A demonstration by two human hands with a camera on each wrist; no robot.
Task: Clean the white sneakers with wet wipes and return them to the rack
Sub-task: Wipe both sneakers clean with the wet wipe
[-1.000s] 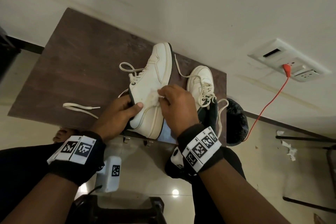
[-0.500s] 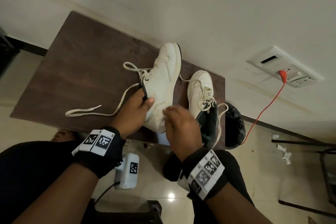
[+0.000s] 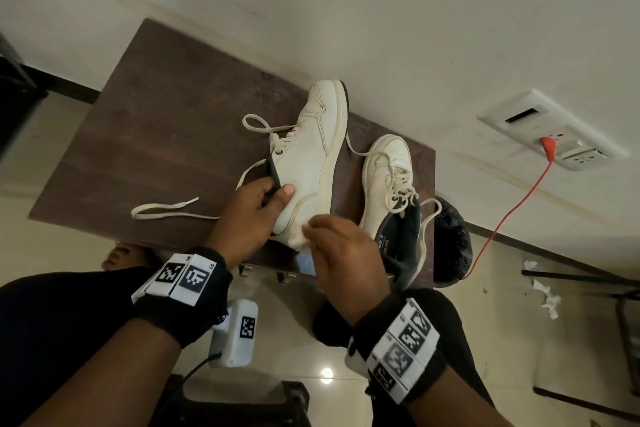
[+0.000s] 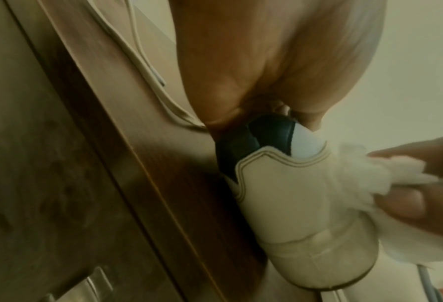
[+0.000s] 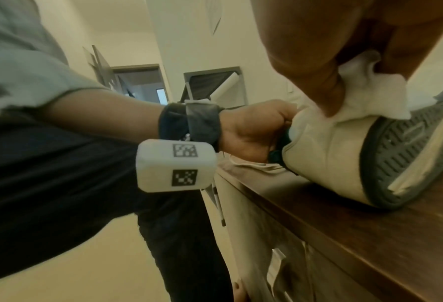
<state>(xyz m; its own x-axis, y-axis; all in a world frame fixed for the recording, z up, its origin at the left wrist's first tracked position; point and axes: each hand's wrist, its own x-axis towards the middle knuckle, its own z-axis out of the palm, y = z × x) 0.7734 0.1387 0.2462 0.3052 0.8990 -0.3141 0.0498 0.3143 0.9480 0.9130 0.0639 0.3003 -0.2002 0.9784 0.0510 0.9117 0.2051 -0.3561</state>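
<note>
A white sneaker (image 3: 311,156) lies on its side on the dark wooden rack top (image 3: 166,121), sole toward the wall, heel toward me. My left hand (image 3: 256,215) grips its dark collar at the opening, thumb on the outer side (image 4: 266,130) (image 5: 256,134). My right hand (image 3: 343,250) pinches a crumpled white wet wipe (image 4: 385,175) and presses it against the heel (image 5: 370,96). The second white sneaker (image 3: 391,184) stands upright to the right, laces loose, dark green lining showing.
A loose lace (image 3: 166,213) trails across the rack top toward its front edge. A black bag (image 3: 450,243) sits on the floor right of the rack. A red cable (image 3: 512,211) runs from a wall socket. Crumpled wipes (image 3: 547,298) lie on the floor at right.
My right hand with the wipe slid from the sneaker's side down to its heel. My left hand shifted its hold along the collar, and the sneaker moved slightly away from me.
</note>
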